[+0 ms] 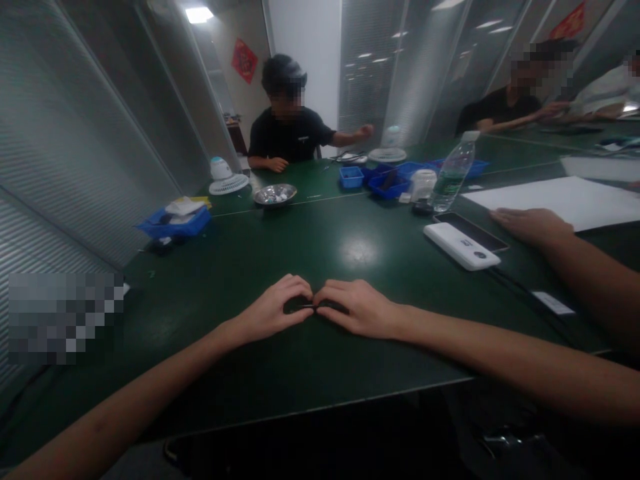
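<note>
My left hand (275, 308) and my right hand (357, 308) rest on the dark green table (300, 373), fingertips meeting in the middle. Both are curled in a pinch around a small dark object (313, 307) between them; it is too small and dark to name. Another person's hand (527, 223) lies flat on the table at the right, beside a white power bank (463, 245) and a dark phone (473, 231).
A metal bowl (275, 194), a blue tray with cloths (175, 223), two small white fans (227, 180), blue bins (387, 183), a water bottle (453, 173) and a white sheet (560, 199) stand farther back. A person in black sits across; others sit at far right.
</note>
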